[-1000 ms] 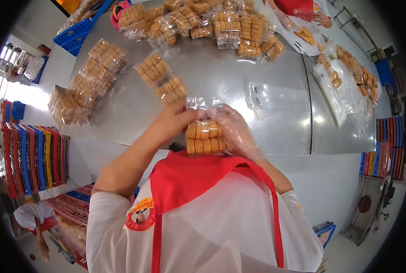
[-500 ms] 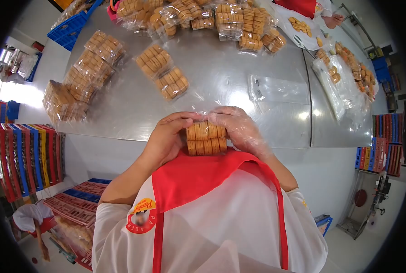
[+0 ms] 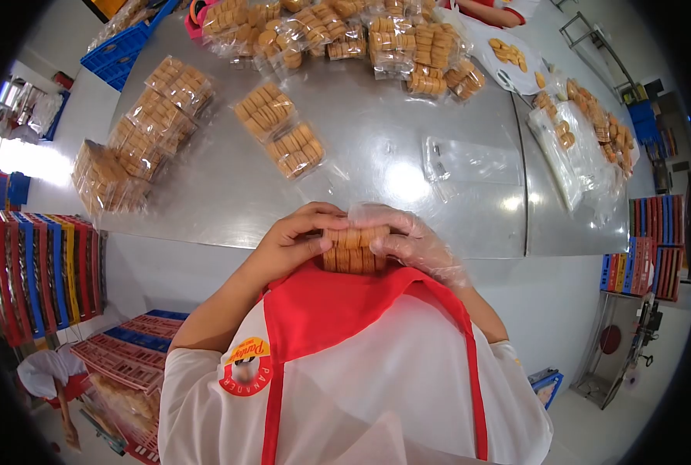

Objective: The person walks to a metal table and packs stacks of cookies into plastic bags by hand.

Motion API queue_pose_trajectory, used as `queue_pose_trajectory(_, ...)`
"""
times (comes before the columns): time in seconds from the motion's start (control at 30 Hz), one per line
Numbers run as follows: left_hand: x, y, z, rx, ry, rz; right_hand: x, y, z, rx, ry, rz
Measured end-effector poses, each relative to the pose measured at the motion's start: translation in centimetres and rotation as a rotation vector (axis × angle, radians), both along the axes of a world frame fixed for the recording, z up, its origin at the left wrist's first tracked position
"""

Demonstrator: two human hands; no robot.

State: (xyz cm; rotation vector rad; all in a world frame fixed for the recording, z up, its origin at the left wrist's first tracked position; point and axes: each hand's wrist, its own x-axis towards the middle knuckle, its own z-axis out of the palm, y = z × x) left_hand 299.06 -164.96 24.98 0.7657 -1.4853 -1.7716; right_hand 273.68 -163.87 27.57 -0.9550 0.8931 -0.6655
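A clear pack of round biscuits [image 3: 355, 260] stands in two rows against the red apron, at the near edge of the metal table [image 3: 361, 124]. My bare left hand [image 3: 303, 237] grips its left side, thumb on the near face and fingers over the top. On its right side my right hand [image 3: 404, 237], in a clear plastic glove, holds it the same way. The top of the bag is mostly hidden under my fingers. Beyond my left hand, two biscuit packs [image 3: 265, 111] lie end to end on the table.
Stacked packs [image 3: 159, 118] line the table's left side, and a heap of packs [image 3: 392, 39] covers the far edge. Flat empty bags [image 3: 473, 160] lie right of centre. Loose biscuits [image 3: 508, 53] rest on a white sheet near a co-worker's arm [image 3: 489, 12].
Both hands have moved from the bag's top opening down around the pack's sides, with thumbs now on its near face. The co-worker's hand at the far right has gone out of view.
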Motion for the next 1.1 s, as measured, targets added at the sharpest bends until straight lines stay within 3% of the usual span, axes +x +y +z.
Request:
queue_pose_trajectory(0.2, -0.6, -0.4, -2.5, -0.033, -0.041, 0.06, 0.0, -0.2, -2.4, 0.164, -0.142, -0.104)
queue_pose_trajectory(0.3, -1.3, -1.1, -3.9, 0.061, -0.088, 0.113, -0.8, -0.9, -3.4, -0.396, 0.237, 0.096)
queue_pose_trajectory(0.4, -2.4, -2.2, -1.6, 0.4, -0.256, 0.112, 2.3, -1.5, 3.2, -0.529, 0.851, 0.48)
queue_pose_trajectory(0.43, -2.9, -2.4, -0.7, 0.545, -0.332, 0.096, 3.0, -1.2, 2.9, -0.546, 0.869, 0.447)
queue_pose_trajectory(0.47, -3.3, -2.3, -1.2, 0.506, -0.296, 0.105, 3.6, -0.9, 2.3, -0.563, 0.889, 0.412)
queue_pose_trajectory(0.53, -4.1, -2.2, -2.4, 0.419, -0.218, 0.124, 3.7, -0.8, 1.3, -0.597, 0.882, 0.324)
queue_pose_trajectory(0.6, -4.4, -2.1, -2.5, 0.161, -0.33, 0.198, 3.7, -1.3, 0.2, -0.627, 0.818, 0.219)
queue_pose_trajectory(0.7, -4.7, -1.7, 1.1, -0.272, -0.47, 0.271, 0.9, -1.4, -1.5, 0.062, 0.125, 0.026)
queue_pose_trajectory(0.73, -4.7, -1.5, 2.4, -0.423, -0.512, 0.289, 0.2, -1.0, -1.6, 0.18, -0.043, -0.068)
queue_pose_trajectory(0.8, -4.4, -1.6, 2.6, -0.964, -0.793, 0.202, -0.7, -0.2, -1.8, 0.415, -0.378, -0.25)
queue_pose_trajectory(0.87, -4.0, -2.1, 2.3, -1.305, -1.049, 0.111, -0.8, 0.6, -2.3, 0.48, -0.374, -0.314)
queue_pose_trajectory(0.93, -3.6, -2.9, 0.5, -1.44, -1.284, 0.036, -0.8, 0.6, -3.7, 0.526, -0.35, -0.299)
queue_pose_trajectory(1.0, -3.6, -3.8, -0.4, -1.362, -1.473, -0.027, 0.0, -0.1, -5.7, 0.554, -0.31, -0.205)
queue_pose_trajectory(1.1, -4.3, -4.0, 0.9, -1.302, -1.677, -0.147, 2.3, -1.2, -3.2, 0.522, -0.323, -0.156)
